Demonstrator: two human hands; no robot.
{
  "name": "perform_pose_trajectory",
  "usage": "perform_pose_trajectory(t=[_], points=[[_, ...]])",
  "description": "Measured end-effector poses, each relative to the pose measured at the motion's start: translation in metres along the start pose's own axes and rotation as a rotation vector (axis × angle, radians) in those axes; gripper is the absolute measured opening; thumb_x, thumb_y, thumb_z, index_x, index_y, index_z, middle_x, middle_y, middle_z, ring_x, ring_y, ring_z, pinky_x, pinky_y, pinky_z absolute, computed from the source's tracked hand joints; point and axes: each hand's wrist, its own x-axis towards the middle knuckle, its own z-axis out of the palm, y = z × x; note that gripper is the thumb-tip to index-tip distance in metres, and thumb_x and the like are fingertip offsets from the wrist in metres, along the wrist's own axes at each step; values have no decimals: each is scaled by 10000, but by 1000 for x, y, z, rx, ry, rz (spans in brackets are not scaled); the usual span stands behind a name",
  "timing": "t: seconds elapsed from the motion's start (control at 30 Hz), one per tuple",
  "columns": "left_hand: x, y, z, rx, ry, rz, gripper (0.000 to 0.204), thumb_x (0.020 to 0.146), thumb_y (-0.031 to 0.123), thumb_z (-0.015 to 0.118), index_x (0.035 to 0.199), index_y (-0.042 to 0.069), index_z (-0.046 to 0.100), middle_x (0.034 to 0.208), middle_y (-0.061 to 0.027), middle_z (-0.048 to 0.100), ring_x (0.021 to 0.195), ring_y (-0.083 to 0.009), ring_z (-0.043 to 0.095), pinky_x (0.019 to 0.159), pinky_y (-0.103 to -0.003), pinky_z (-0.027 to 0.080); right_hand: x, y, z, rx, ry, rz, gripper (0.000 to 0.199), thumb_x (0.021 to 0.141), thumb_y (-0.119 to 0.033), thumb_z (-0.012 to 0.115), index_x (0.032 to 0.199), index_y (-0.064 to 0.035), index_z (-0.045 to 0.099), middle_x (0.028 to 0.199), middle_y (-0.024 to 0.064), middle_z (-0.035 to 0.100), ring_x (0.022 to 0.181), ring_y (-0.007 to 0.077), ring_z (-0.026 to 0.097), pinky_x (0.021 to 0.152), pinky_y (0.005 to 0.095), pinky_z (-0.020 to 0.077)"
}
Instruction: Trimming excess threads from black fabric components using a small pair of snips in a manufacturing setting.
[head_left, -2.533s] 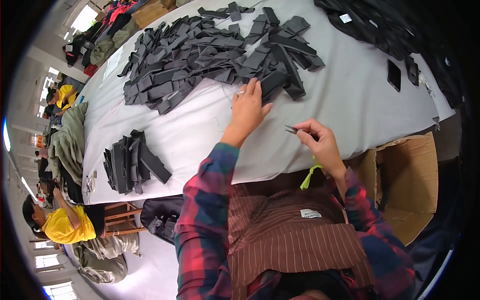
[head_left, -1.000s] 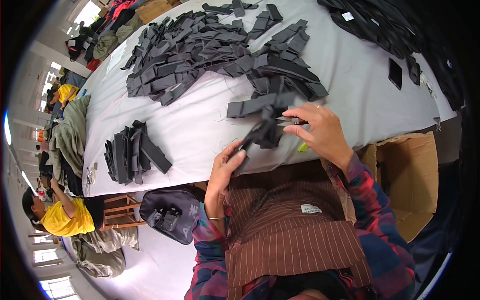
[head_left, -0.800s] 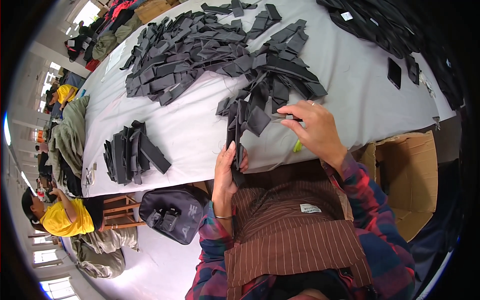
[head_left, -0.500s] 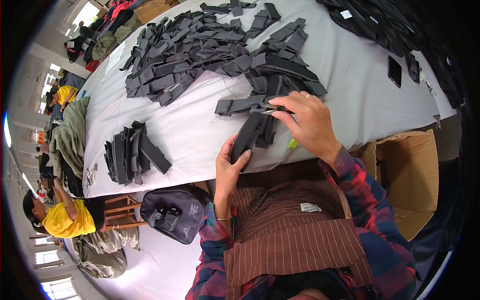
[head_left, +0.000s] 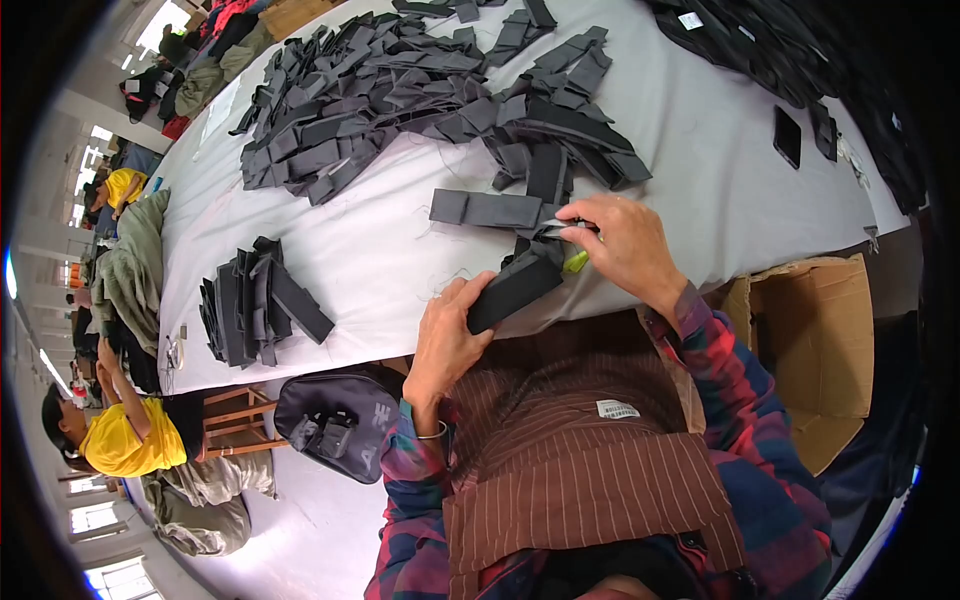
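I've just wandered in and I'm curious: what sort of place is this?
Most likely a clothing workshop: a big heap of dark cloth strips lies on a broad, pale-covered table, and there is more cloth in piles, such as the olive fabric at the left.

We see bright, soft light over the white cloth-covered table, while the white rectangular windows at left burn out and glare whitens the smooth pale floor. Shadow fills part of the brown cardboard box. Toward our black-cornered rim, lines bend (fisheye distortion, plainly).
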Motion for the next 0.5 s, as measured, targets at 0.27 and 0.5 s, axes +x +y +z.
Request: perform_pose_trajectory(t=[0.27, 0.5], points=[[-1, 5, 2, 132, 6, 23, 595, 688, 17, 704, 1257, 114, 560, 942, -145, 568, 848, -371, 550, 732, -429, 433, -3, -5, 12, 161, -218, 267, 242, 865, -289, 620, 927, -78, 722, 713, 112, 664, 643, 271, 622, 596, 358, 462], [0, 16, 2, 244, 57, 104, 671, 617, -22, 720, 1253, 128, 570, 947, -98, 566, 872, -302, 564, 737, -383, 393, 9, -10, 17, 215, -283, 367, 287, 881, -315, 603, 892, -51, 718, 703, 145, 649, 655, 306, 613, 611, 394, 460]])
